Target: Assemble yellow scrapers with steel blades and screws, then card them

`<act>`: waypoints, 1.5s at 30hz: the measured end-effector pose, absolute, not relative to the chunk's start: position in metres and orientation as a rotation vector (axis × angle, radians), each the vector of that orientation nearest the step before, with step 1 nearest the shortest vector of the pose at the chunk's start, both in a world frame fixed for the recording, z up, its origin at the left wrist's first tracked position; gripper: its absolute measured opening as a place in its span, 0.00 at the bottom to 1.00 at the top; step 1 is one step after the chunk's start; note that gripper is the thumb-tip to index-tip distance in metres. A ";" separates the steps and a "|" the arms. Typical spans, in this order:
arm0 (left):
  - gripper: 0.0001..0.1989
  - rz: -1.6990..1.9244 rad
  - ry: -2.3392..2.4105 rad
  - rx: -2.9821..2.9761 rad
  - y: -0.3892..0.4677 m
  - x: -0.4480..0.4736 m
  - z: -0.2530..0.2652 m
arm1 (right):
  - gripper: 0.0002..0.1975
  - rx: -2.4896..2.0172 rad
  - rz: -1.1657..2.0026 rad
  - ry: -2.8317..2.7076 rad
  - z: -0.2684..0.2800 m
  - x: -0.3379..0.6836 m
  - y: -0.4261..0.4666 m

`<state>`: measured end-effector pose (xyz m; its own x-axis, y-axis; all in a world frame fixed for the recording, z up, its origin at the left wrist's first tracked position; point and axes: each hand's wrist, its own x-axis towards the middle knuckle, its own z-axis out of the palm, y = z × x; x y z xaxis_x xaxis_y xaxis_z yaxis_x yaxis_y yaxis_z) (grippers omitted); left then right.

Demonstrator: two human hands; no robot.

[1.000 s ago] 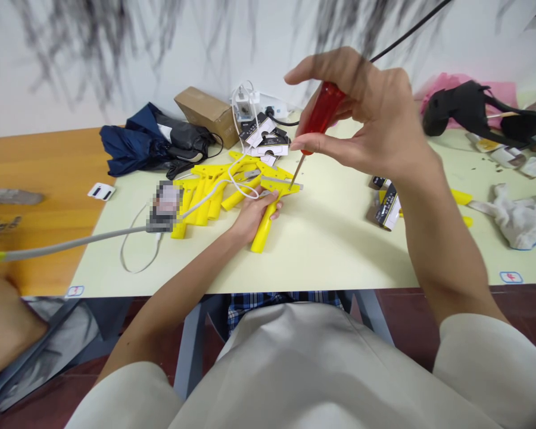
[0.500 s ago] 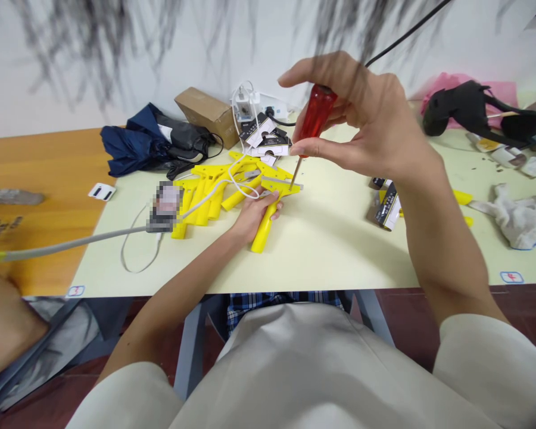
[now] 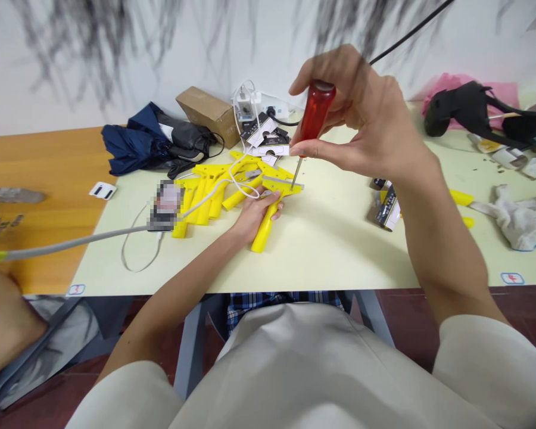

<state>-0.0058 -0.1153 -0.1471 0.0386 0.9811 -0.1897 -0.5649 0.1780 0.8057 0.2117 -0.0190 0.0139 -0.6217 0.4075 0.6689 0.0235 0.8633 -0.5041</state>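
My left hand [image 3: 255, 213] is wrapped round a yellow scraper [image 3: 263, 231] at the neck below its wide head. The scraper's handle points toward me, and a metal blade strip runs along its head. In my right hand [image 3: 375, 119] is a screwdriver with a clear red handle [image 3: 314, 116], gripped between thumb and fingers. Its thin shaft slants down to the right end of the scraper's head, where the tip appears to touch a screw spot. Several more yellow scrapers [image 3: 202, 196] lie in a row just left of my left hand.
A white cable [image 3: 212, 193] crosses the scrapers near a phone [image 3: 164, 205]. Behind are a cardboard box [image 3: 208, 116], a dark blue umbrella [image 3: 136, 140] and black-and-white packaging cards [image 3: 268, 140]. On the right lie another card [image 3: 388, 208], a crumpled white glove [image 3: 516, 217] and a black strapped item [image 3: 460, 110].
My right hand's fingers have shifted slightly up and to the right round the screwdriver handle, which stands a little more upright. My left hand and the scraper have stayed in place.
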 end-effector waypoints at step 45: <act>0.14 1.321 0.850 0.556 -0.115 -0.005 -0.143 | 0.38 -0.309 0.851 -2.047 0.005 0.201 -0.019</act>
